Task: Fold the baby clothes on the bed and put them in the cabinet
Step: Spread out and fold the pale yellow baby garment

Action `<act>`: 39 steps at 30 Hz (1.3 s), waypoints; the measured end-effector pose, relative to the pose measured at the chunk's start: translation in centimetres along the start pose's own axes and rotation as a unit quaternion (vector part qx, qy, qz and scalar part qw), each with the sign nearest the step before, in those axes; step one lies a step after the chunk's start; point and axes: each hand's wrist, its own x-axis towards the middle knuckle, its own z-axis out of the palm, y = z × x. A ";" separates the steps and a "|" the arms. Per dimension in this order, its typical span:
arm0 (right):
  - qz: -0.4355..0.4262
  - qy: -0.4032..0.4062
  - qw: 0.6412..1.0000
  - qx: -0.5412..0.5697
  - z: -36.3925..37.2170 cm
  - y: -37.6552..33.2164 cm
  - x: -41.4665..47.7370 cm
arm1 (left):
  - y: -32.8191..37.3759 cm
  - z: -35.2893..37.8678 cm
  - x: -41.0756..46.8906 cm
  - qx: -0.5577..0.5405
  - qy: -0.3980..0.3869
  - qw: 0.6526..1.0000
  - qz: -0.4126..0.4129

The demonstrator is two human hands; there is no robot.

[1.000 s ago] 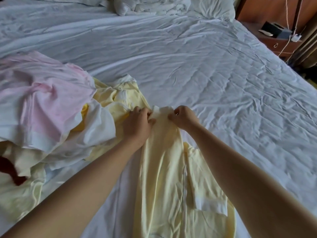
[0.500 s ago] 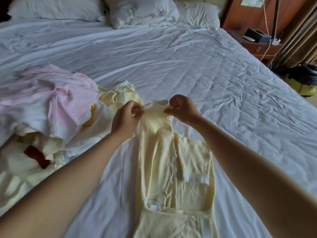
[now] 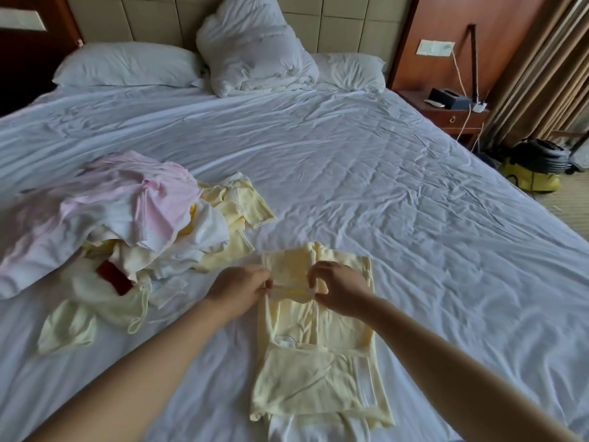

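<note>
A pale yellow baby garment (image 3: pixel 318 374) lies flat on the white bed (image 3: pixel 398 202) in front of me. Its far end is doubled back toward me. My left hand (image 3: pixel 239 290) pinches the left corner of that folded end. The right corner is pinched by my right hand (image 3: pixel 341 290). A loose pile of baby clothes (image 3: pixel 127 224), pink, white and yellow, lies to the left of my hands. No cabinet is in view.
Two pillows (image 3: pixel 127 63) and a bunched duvet (image 3: pixel 255 55) sit at the headboard. A wooden nightstand (image 3: pixel 452 113) with a dark box and cables stands at the right. A yellow and black vacuum (image 3: pixel 535 172) sits on the floor beside the bed.
Both hands have carried the garment's far end back toward me, folding it over the body. The camera has tilted up, bringing the headboard and pillows into view.
</note>
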 end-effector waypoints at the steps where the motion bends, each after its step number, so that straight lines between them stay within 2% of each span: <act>1: -0.002 -0.023 1.000 -0.002 0.5 0.1 -0.4 | 0.0 0.4 0.0 0.017 -0.013 1.000 0.015; 3: -0.005 -0.050 0.999 0.000 1.0 0.4 -0.9 | 0.3 1.0 0.1 0.036 -0.014 0.999 0.019; 4: -0.004 -0.035 0.999 0.011 0.9 0.5 -0.9 | 0.5 1.0 0.3 0.037 0.006 0.999 0.008; 7: 0.031 0.079 0.995 0.047 0.2 1.2 -0.2 | 2.0 0.7 1.6 0.024 0.063 0.998 -0.013; 9: 0.071 0.107 0.991 0.042 -0.1 1.8 0.8 | 3.1 0.7 2.7 0.023 0.033 0.999 -0.022; 12: 0.128 0.065 0.989 0.027 0.4 3.0 2.2 | 4.1 2.2 4.5 0.040 -0.057 0.997 -0.038; 15: 0.122 -0.002 0.992 -0.004 2.2 4.6 2.3 | 4.4 5.0 5.8 0.062 -0.119 0.990 -0.030; 17: 0.122 -0.018 0.992 -0.019 3.9 5.7 1.6 | 3.9 6.8 6.3 0.088 -0.140 0.985 -0.055; 19: 0.111 0.001 0.993 -0.040 5.3 6.4 1.2 | 3.4 8.0 6.6 0.105 -0.141 0.981 -0.079; 25: 0.114 0.010 0.991 -0.073 6.4 6.8 1.5 | 3.4 8.5 7.1 0.141 -0.157 0.974 -0.082; 28: 0.134 -0.028 0.988 -0.069 5.5 6.2 1.3 | 4.0 7.1 7.4 0.121 -0.205 0.967 -0.094; 31: 0.144 -0.064 0.988 0.000 4.1 4.6 -0.6 | 4.6 5.4 6.2 0.050 -0.236 0.965 -0.101; 35: 0.121 0.000 0.987 0.103 3.3 2.7 -5.6 | 5.2 4.1 0.6 -0.029 -0.149 0.986 -0.062; 39: 0.112 0.034 0.987 0.113 3.3 0.7 -10.6 | 5.4 3.7 -6.1 -0.090 -0.049 0.995 -0.016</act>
